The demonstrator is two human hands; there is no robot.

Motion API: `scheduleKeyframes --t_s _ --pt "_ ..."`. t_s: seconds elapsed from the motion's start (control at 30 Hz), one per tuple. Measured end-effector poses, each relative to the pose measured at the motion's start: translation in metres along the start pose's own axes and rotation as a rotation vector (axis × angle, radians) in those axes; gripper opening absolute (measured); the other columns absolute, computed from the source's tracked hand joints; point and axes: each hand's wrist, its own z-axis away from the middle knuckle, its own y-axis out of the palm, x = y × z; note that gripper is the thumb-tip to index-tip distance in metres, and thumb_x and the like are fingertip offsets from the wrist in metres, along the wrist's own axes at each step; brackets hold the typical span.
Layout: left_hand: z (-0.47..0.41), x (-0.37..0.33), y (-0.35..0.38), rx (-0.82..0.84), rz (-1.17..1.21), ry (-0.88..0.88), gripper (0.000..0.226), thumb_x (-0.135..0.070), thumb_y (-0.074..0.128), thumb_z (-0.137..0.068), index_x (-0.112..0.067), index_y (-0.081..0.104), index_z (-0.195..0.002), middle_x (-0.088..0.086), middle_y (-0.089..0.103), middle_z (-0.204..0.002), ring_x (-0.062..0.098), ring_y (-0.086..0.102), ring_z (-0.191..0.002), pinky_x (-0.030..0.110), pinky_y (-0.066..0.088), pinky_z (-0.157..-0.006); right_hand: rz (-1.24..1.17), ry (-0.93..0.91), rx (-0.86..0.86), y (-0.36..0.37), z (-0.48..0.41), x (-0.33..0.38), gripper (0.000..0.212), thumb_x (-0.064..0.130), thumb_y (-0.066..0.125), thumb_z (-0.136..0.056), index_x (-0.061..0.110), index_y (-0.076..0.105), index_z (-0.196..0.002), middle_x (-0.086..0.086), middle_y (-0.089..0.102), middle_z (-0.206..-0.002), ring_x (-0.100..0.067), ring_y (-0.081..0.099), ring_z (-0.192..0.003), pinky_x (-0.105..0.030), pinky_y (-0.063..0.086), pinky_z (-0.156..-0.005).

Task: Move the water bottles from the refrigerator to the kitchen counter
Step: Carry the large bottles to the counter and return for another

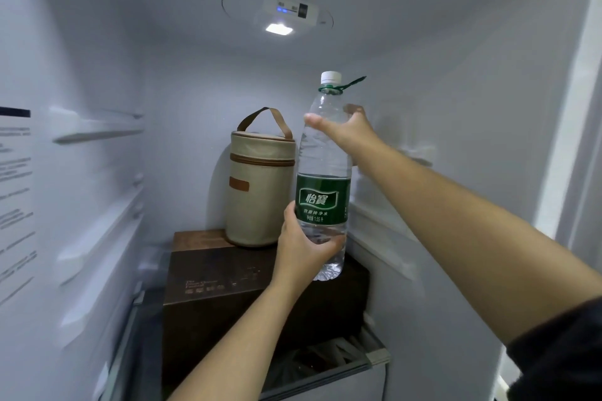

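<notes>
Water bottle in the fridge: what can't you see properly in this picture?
Head view:
Water bottle: the left hand covers its lower part; whether it rests on the dark box or is lifted is unclear.
Right hand fingers: behind the bottle.
Wall sticker words: blurred, cut off by the left edge.
Box lettering: too small and dim.
Behind the beige bag: hidden.

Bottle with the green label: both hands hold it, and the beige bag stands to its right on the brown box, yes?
Not quite: the head view shows the bag to the left of the bottle, not its right. The rest holds: the left hand and right hand both hold the bottle, and the bag stands on the box.
</notes>
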Motion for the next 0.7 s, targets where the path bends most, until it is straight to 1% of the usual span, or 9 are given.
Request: scheduleKeyframes --t_s 0.07,0.13,0.17,0.23,0.3,0.4,0.47,0.6,0.7 --pt "0.001 0.000 0.000 -0.007 -0.009 0.014 0.095 -0.045 0.088 -0.057 -0.043 0.029 -0.133 -0.010 0.056 -0.123 0.004 0.058 -0.110 0.021 0.049 -0.089 -0.022 -0.015 -0.026 -0.005 -0.009 0.019 0.088 0.061 0.076 -0.071 0.020 0.038 -0.140 -0.001 0.049 -0.139 -0.023 0.050 -0.125 -0.037 0.044 -0.096" --pt "0.002 0.000 0.000 -0.010 -0.015 0.014 0.093 -0.045 0.087 -0.057 -0.047 0.028 -0.129 -0.011 0.056 -0.122 0.004 0.057 -0.110 0.016 0.048 -0.086 -0.032 -0.001 -0.016 -0.008 -0.016 0.037 0.059 0.053 0.075 -0.077 0.020 0.054 -0.121 0.002 0.062 -0.117 -0.017 0.062 -0.104 -0.029 0.046 -0.075" --pt "0.002 -0.001 0.000 -0.008 -0.011 0.015 0.092 -0.045 0.087 -0.057 -0.049 0.027 -0.127 -0.012 0.056 -0.122 0.004 0.057 -0.109 0.014 0.047 -0.083 -0.029 0.017 -0.002 -0.008 -0.018 0.043 0.047 0.048 0.074 -0.080 0.019 0.057 -0.113 0.003 0.065 -0.107 -0.013 0.065 -0.093 -0.029 0.043 -0.068" --pt "0.002 -0.002 -0.001 0.001 0.005 0.029 0.092 -0.046 0.087 -0.056 -0.052 0.027 -0.126 -0.013 0.056 -0.122 0.003 0.057 -0.110 0.014 0.048 -0.083 -0.023 0.053 0.011 -0.010 -0.019 0.045 0.033 0.037 0.070 -0.083 0.017 0.058 -0.107 0.002 0.067 -0.096 -0.010 0.064 -0.081 -0.031 0.044 -0.068" --pt "0.005 -0.001 -0.002 0.021 0.020 0.053 0.096 -0.046 0.088 -0.056 -0.052 0.027 -0.129 -0.016 0.054 -0.124 0.001 0.056 -0.112 0.017 0.050 -0.087 -0.046 0.066 -0.004 -0.015 -0.014 0.046 0.025 0.032 0.065 -0.082 0.017 0.058 -0.101 0.003 0.066 -0.088 -0.011 0.063 -0.078 -0.032 0.047 -0.071" --pt "0.007 -0.003 -0.003 0.073 0.039 0.088 0.104 -0.045 0.090 -0.058 -0.053 0.022 -0.137 -0.031 0.052 -0.122 -0.011 0.052 -0.114 0.005 0.047 -0.081 -0.096 0.056 -0.015 -0.030 -0.005 0.050 0.027 0.033 0.067 -0.083 0.016 0.058 -0.103 0.001 0.061 -0.083 -0.013 0.058 -0.073 -0.027 0.051 -0.068" --pt "0.007 -0.004 -0.005 0.120 0.057 0.080 0.107 -0.045 0.091 -0.058 -0.057 0.019 -0.136 -0.037 0.052 -0.120 -0.015 0.051 -0.113 0.002 0.045 -0.079 -0.100 0.049 -0.011 -0.039 0.002 0.053 0.031 0.034 0.069 -0.084 0.015 0.058 -0.106 0.000 0.060 -0.086 -0.013 0.057 -0.075 -0.025 0.053 -0.073" --pt "0.007 -0.005 -0.008 0.196 0.076 0.061 0.107 -0.043 0.092 -0.057 -0.056 0.023 -0.137 -0.030 0.055 -0.124 -0.008 0.055 -0.115 0.016 0.050 -0.087 -0.164 0.046 -0.044 -0.047 0.023 0.054 0.011 0.025 0.065 -0.082 0.019 0.060 -0.089 0.002 0.064 -0.081 -0.014 0.058 -0.075 -0.031 0.049 -0.073" --pt "0.008 -0.006 -0.009 0.222 0.063 0.046 0.089 -0.043 0.092 -0.057 -0.070 0.032 -0.117 -0.031 0.059 -0.116 -0.008 0.058 -0.108 0.016 0.051 -0.081 -0.239 0.003 -0.072 -0.049 0.040 0.054 0.005 0.018 0.063 -0.083 0.016 0.065 -0.087 -0.001 0.074 -0.090 -0.010 0.066 -0.072 -0.029 0.051 -0.066"
